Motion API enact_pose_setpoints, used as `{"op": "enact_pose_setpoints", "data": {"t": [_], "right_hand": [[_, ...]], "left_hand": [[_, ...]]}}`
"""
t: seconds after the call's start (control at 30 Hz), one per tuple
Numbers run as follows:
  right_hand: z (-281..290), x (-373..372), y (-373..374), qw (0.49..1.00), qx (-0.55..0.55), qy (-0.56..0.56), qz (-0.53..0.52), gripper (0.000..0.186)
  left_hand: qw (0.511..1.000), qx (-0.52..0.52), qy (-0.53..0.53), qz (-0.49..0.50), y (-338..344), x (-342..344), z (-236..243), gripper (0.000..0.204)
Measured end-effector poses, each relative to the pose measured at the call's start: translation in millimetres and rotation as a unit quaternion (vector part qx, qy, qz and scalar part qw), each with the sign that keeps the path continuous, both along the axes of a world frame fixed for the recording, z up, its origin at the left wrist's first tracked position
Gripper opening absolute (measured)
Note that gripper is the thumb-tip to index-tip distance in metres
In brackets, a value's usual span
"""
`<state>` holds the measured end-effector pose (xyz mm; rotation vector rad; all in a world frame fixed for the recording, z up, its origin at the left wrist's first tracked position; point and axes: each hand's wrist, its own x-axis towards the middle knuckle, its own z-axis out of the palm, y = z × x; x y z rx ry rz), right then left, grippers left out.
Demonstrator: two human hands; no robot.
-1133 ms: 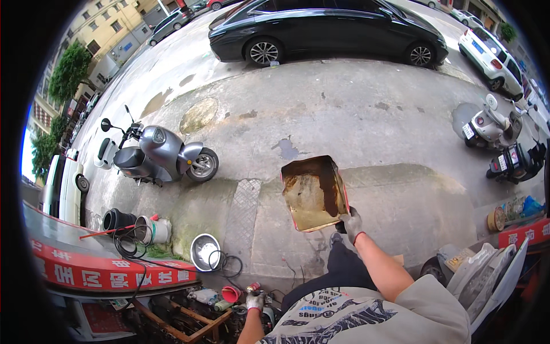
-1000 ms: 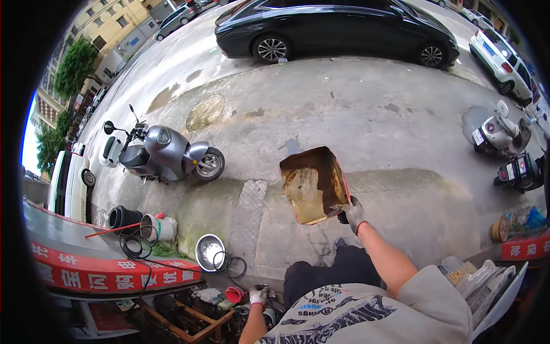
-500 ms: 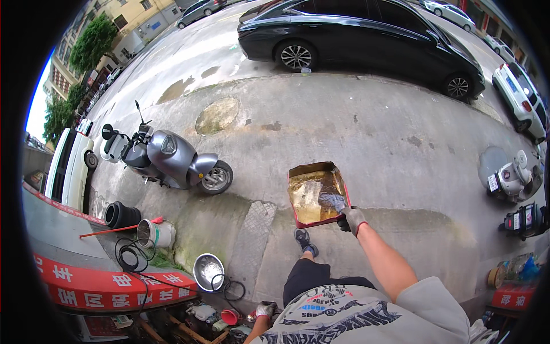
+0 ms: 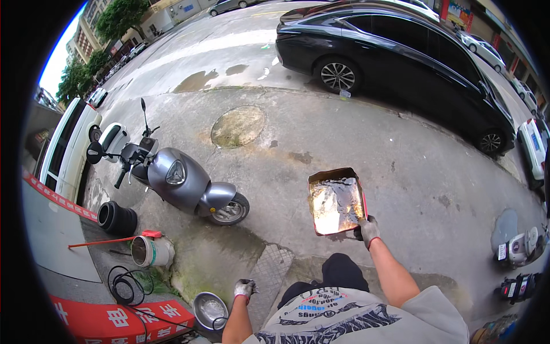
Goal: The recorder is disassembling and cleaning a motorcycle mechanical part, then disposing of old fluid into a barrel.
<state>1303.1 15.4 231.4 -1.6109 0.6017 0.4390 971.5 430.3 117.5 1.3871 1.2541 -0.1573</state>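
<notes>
My right hand (image 4: 368, 229), in a grey glove with dark fingertips, grips the near right corner of a shallow square tray (image 4: 362, 198). The tray has red outer sides and a wet, shiny brown and gold inside with dark streaks. It is held out in front of me above the concrete. My left hand (image 4: 244, 288), also gloved, hangs low at my left side. Its fingers are loosely bent and a little apart, with nothing visible in them. Nearest to it lies a round metal basin (image 4: 210, 310) with something pale and glinting inside.
A grey scooter (image 4: 177, 172) stands ahead on the left, a black car (image 4: 401, 74) at the far right. On the left are black tubs (image 4: 116, 218), a white bucket (image 4: 153, 251), a coiled black hose (image 4: 127, 286) and a red banner (image 4: 120, 318). More scooters (image 4: 518, 249) stand at the right.
I have stepped forward; scooter and car appear closer. My left hand has come up from beside the machine parts and red funnel to near the basin. The tray stays in my right hand.
</notes>
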Motion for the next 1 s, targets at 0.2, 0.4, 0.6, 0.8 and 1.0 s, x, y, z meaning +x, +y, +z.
{"op": "enact_pose_setpoints", "data": {"t": [0.2, 0.4, 0.6, 0.8, 1.0], "right_hand": [[-74.0, 205.4, 97.9, 0.998, 0.007, -0.011, 0.058, 0.038], [-101.3, 403.7, 241.0, 0.989, 0.005, -0.004, 0.151, 0.036], [-102.9, 573.6, 402.1, 0.973, 0.029, 0.062, 0.219, 0.036], [-126.5, 720.6, 566.4, 0.969, 0.058, 0.074, 0.230, 0.028], [-108.5, 825.7, 751.3, 0.952, 0.102, 0.094, 0.272, 0.028]], "left_hand": [[0.992, 0.105, -0.061, -0.023, 51.1, 261.0, -23.6, 0.020], [0.992, 0.116, 0.035, 0.041, 102.8, 353.3, -106.6, 0.021], [0.987, 0.033, 0.109, 0.112, 191.8, 360.7, -141.8, 0.036], [0.989, -0.027, 0.144, 0.033, 334.9, 555.6, -109.4, 0.031], [0.992, 0.088, 0.087, 0.006, 532.2, 717.5, -79.9, 0.019]]}}
